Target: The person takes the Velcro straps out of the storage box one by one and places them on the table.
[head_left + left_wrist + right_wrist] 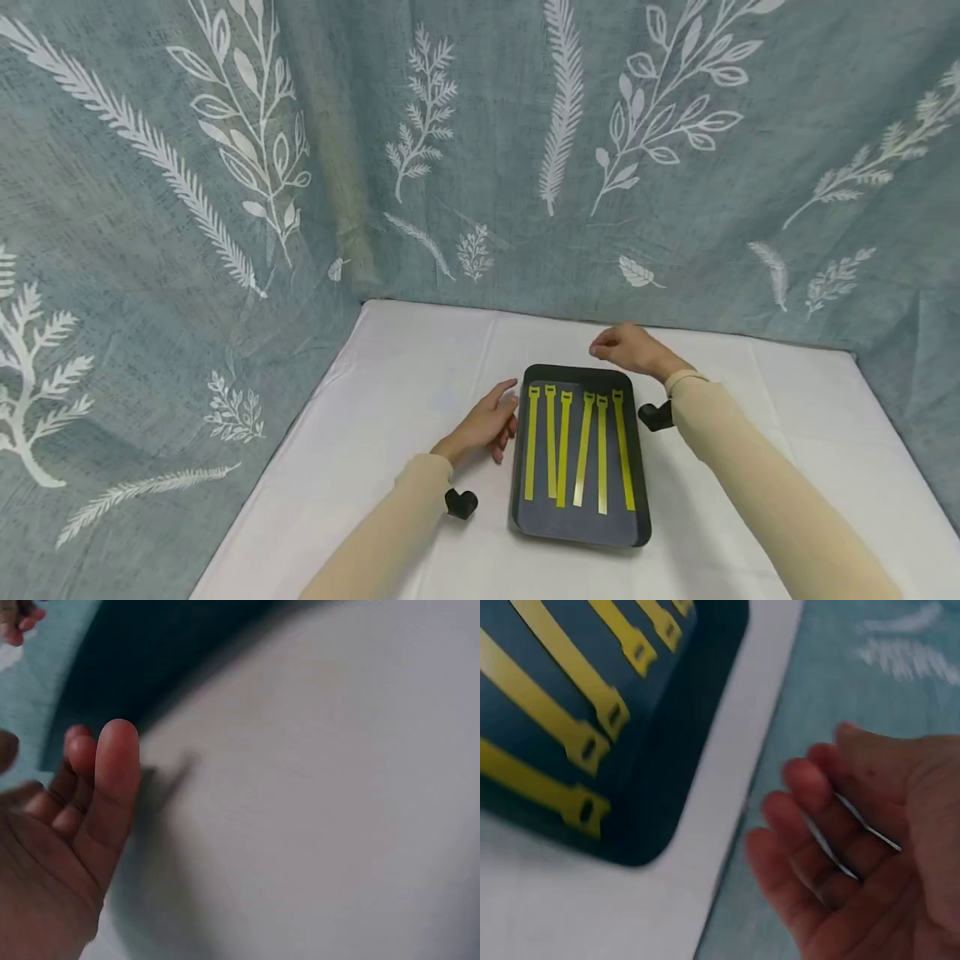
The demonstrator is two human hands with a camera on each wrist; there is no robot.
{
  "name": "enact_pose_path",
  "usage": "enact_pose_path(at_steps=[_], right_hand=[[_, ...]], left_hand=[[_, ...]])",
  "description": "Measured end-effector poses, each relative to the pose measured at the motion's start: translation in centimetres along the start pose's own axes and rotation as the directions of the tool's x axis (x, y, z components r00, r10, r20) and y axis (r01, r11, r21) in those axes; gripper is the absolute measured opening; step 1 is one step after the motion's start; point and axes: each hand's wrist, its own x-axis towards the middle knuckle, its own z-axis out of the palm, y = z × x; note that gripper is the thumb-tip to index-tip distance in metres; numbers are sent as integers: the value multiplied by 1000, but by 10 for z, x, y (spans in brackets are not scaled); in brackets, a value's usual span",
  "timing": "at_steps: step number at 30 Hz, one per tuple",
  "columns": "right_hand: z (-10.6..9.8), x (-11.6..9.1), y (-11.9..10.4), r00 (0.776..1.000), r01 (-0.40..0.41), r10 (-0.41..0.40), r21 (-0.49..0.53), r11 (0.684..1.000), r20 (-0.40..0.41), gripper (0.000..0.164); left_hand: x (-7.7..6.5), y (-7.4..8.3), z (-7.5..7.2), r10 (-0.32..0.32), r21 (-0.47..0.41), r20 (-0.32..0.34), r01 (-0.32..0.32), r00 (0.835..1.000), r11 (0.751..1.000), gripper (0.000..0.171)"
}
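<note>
A dark rectangular tray [573, 528] lies on the white-covered table. Inside it, several yellow cable straps [562, 450] with slotted heads lie lengthwise, side by side, heads toward the far end. My left hand [486, 423] is beside the tray's left wall, fingers relaxed and holding nothing. In the left wrist view, the tray's dark side [157, 660] rises just past the fingertips. Beyond the tray's far right corner hovers my right hand [633, 348]. Its fingers [799, 825] are loosely bent with nothing between them, and the slotted strap heads [615, 712] show close by in the right wrist view.
A white cloth [405, 358] covers the table. Blue-grey curtains [487, 167] with white leaf prints stand behind the table and at its sides. A black wrist-worn piece [461, 503] sits under the left wrist, another [656, 416] by the right, near the tray's side.
</note>
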Motion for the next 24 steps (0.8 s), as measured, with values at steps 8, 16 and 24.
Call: enact_pose_path(at_steps=[8, 16, 24], right_hand=[[42, 11, -16, 991, 41, -12, -220, 975, 130, 31], [51, 9, -14, 994, -7, 38, -288, 958, 104, 26], [57, -3, -8, 995, -84, 100, -389, 917, 22, 29]], left_hand=[[0, -16, -2, 62, -19, 24, -62, 998, 998, 58], [5, -14, -3, 44, -52, -12, -45, 999, 998, 62], [2, -13, 1, 57, -63, -29, -59, 998, 996, 68]])
